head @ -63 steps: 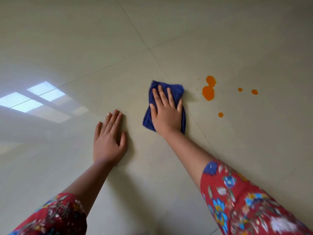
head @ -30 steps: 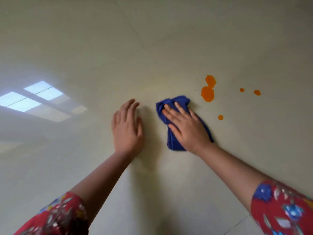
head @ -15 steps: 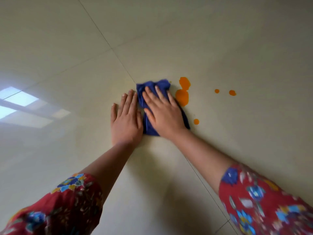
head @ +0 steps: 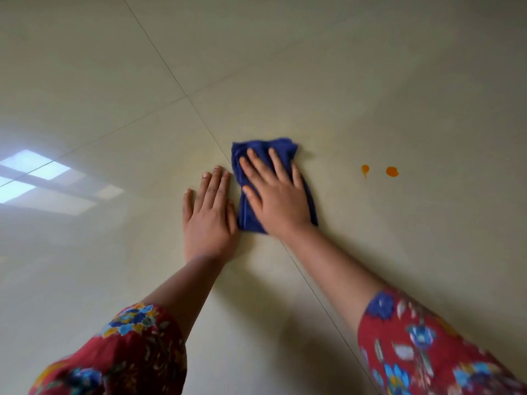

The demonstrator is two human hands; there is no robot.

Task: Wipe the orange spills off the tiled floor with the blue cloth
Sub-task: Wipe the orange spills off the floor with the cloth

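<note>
Plainly, everything below is placed relative to the cloth.

Blue cloth [head: 247,212]: a crumpled, folded dark blue rag lying on the tiled floor [head: 370,81], over a grout line that runs diagonally under it; its far edge is bunched and slightly blurred.

Right hand [head: 278,196]: pressed palm down on top of the cloth, fingers spread wide and pointing away from the person; it pins the cloth flat and does not grip it.

Left hand [head: 209,215]: flat on the bare tile just beside the cloth's left edge, fingers straight and close together, holding nothing; whether the thumb side touches the fabric cannot be told.

Orange spills [head: 392,171]: two small orange spots to the right of the cloth, well apart from it; the one nearer the cloth [head: 365,169] has a short streak trailing toward the person.

Sleeves [head: 422,346]: red floral fabric on both forearms, nearer the camera than the cloth.

Window reflection [head: 31,178]: pale bright panes mirrored in the glossy tile, far to the left of the cloth.
</note>
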